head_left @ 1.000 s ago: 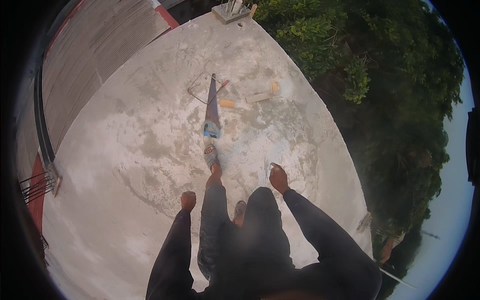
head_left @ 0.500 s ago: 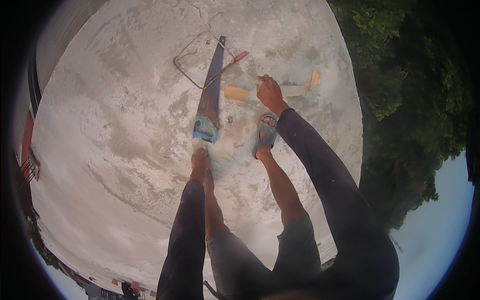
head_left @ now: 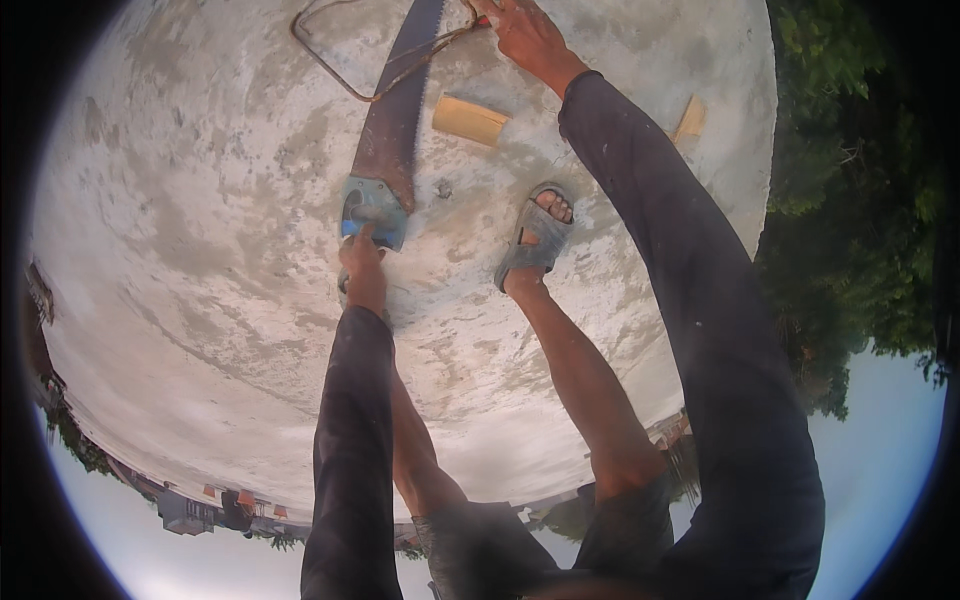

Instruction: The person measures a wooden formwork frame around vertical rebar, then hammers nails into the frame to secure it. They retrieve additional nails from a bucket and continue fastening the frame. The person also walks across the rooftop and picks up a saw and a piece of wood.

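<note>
A handsaw (head_left: pixel 388 140) with a rusty dark blade and a grey-blue handle lies on the concrete. My left hand (head_left: pixel 363 268) has its fingers curled at the lower end of that handle. Across the blade rests a frame saw (head_left: pixel 343 82) of bent metal rod with a small red handle. Up at the top edge of the view, my right hand (head_left: pixel 528 38) closes its fingers at this red handle; the fingertips are partly cut off. A short yellowish wood block (head_left: pixel 470 120) lies between the handsaw blade and my right forearm.
Another small wood piece (head_left: pixel 691 118) lies right of my right sleeve, partly covered. My sandaled right foot (head_left: pixel 540 225) stands below the block. The concrete slab (head_left: pixel 220 200) ends at the right, where dark green trees (head_left: pixel 850 180) begin.
My right hand has moved up and left from the wood pieces to the frame saw's red handle. My left hand has reached up to the handsaw handle. The whole view has shifted.
</note>
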`<state>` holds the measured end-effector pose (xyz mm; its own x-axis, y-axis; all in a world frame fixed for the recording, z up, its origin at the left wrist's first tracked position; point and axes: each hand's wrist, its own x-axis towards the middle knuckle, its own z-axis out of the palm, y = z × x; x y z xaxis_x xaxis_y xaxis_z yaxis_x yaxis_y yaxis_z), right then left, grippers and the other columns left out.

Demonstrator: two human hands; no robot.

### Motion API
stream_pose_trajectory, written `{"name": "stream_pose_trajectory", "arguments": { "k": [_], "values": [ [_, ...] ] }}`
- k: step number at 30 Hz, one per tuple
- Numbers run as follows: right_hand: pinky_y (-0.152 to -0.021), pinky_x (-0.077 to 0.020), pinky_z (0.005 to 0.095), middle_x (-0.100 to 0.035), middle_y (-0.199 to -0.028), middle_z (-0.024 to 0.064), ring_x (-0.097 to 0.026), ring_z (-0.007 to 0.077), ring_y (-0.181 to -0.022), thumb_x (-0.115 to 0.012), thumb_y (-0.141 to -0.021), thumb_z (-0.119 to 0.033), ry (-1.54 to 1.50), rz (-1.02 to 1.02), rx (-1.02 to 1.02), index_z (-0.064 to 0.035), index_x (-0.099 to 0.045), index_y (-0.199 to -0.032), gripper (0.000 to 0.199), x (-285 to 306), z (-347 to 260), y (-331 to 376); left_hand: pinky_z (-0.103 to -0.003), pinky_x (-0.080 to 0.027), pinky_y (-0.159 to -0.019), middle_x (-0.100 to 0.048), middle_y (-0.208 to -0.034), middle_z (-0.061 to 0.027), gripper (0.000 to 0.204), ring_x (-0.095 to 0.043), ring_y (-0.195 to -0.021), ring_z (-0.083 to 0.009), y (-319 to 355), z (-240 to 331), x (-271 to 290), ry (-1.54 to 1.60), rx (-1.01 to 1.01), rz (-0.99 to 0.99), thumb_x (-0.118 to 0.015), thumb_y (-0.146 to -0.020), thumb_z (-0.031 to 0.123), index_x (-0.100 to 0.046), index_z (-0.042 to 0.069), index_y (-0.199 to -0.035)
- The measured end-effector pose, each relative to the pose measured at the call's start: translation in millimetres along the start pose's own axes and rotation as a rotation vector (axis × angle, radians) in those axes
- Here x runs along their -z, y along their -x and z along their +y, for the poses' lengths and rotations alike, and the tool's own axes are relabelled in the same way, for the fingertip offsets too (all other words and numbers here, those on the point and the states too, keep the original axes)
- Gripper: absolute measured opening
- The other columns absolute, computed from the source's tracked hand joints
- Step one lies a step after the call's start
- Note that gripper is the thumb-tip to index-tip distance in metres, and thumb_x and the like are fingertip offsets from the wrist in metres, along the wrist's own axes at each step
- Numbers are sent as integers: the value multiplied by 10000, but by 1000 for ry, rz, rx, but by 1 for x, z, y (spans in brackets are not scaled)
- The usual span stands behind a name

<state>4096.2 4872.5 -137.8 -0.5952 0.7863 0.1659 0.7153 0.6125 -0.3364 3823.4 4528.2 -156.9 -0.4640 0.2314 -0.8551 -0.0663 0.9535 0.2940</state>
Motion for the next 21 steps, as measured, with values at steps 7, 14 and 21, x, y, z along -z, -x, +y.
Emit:
{"name": "stream_pose_trajectory", "arguments": {
  "k": [7, 14, 21],
  "values": [
    [-855, -512, 462, -567, -1145, 164, -625, 351, -1039, -643, -815, -96, 134, -428, -436, -22, -691, -1134, 331, 37, -28, 29, -409, -515, -855, -632, -1112, -77, 378, -629, -992, -258, 71, -1, 50, 522, 170, -221, -662, -805, 90, -622, 49, -1178],
    [-833, -517, 432, -596, -1117, 212, -635, 373, -1022, -633, -847, -146, -224, -491, -946, 20, -716, -948, 211, 83, -94, 172, -424, -523, -742, -564, -844, -60, 252, -586, -741, -226, 230, 17, 130, 866, 270, -179, -541, -630, -24, -551, 92, -854],
    [-597, -424, 283, -593, -750, 35, -540, 123, -660, -679, -818, -53, -1451, 374, -1541, -8, -668, -900, 94, 169, -244, 298, -329, -479, -626, -565, -717, -42, 69, -546, -607, -212, 358, 82, 157, -18, -558, -255, -553, -733, 15, -536, 44, -793]
  ]
}}
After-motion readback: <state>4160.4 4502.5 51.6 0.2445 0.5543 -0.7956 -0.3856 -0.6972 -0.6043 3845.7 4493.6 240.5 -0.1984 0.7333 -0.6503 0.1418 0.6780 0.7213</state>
